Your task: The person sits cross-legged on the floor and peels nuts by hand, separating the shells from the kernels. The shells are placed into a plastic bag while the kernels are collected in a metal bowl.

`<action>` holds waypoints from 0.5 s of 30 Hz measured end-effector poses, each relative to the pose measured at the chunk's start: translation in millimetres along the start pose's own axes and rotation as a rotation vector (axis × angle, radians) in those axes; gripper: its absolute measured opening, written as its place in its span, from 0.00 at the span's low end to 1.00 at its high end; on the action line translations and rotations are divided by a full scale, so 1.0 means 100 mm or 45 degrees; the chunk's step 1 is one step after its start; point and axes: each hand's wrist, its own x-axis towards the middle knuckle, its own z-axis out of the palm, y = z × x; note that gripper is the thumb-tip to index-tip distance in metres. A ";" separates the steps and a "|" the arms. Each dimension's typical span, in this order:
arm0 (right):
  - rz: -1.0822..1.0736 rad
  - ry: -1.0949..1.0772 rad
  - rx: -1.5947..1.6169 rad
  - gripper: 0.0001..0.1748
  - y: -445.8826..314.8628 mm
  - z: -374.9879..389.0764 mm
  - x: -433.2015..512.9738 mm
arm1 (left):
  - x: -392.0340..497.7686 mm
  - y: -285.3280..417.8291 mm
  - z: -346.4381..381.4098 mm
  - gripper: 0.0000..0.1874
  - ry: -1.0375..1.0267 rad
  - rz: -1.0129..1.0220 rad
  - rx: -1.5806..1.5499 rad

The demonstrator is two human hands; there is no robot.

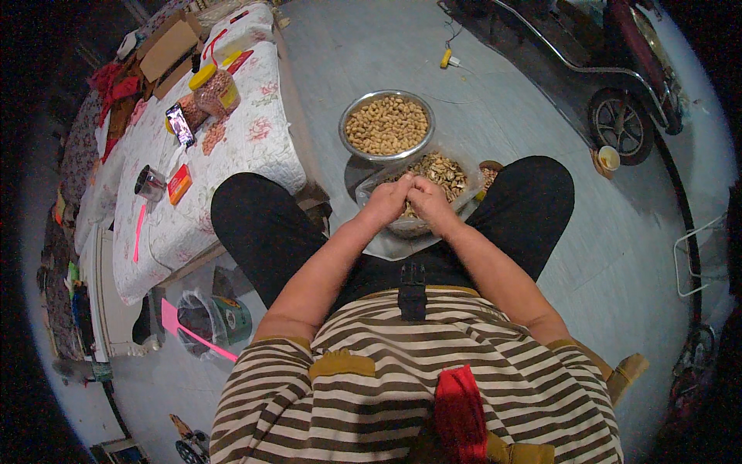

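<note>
My left hand [389, 202] and my right hand [431, 202] meet at the fingertips, between my knees. Whatever the fingers may pinch is hidden. Below them sits a container lined with a clear plastic bag [400, 246], holding split peanut shells [443, 173]. Just beyond it stands a round metal bowl [387, 156] heaped with unshelled peanuts [388, 123]. Partly covered by my right knee, a small container of shelled peanuts [490, 173] is beside the bag.
On the left, a bed with a floral quilt [255, 151] bears jars of peanut kernels [217, 93], loose kernels [214, 136], a phone [180, 124] and a metal cup [151, 182]. A lined bin [229, 319] is below. A wheeled vehicle [620, 124] stands right; a yellow-and-white plug [447, 59] lies ahead.
</note>
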 end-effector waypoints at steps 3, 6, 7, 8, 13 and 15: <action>0.052 0.024 0.049 0.09 0.04 0.01 -0.01 | 0.01 -0.04 0.02 0.30 0.031 0.032 -0.017; 0.083 0.078 0.076 0.10 0.07 0.01 -0.01 | 0.02 -0.10 0.06 0.29 -0.004 -0.044 -0.092; 0.074 0.099 0.078 0.11 0.08 0.02 -0.01 | 0.02 -0.13 0.08 0.29 -0.007 -0.054 -0.148; 0.076 0.126 0.075 0.12 0.09 0.03 -0.02 | 0.03 -0.16 0.10 0.29 -0.018 -0.061 -0.219; -0.028 0.184 -0.031 0.14 0.11 0.06 -0.04 | 0.07 -0.25 0.11 0.27 0.047 0.202 0.035; -0.035 0.170 -0.004 0.15 0.07 0.07 -0.04 | 0.05 -0.21 0.11 0.26 0.011 0.015 -0.164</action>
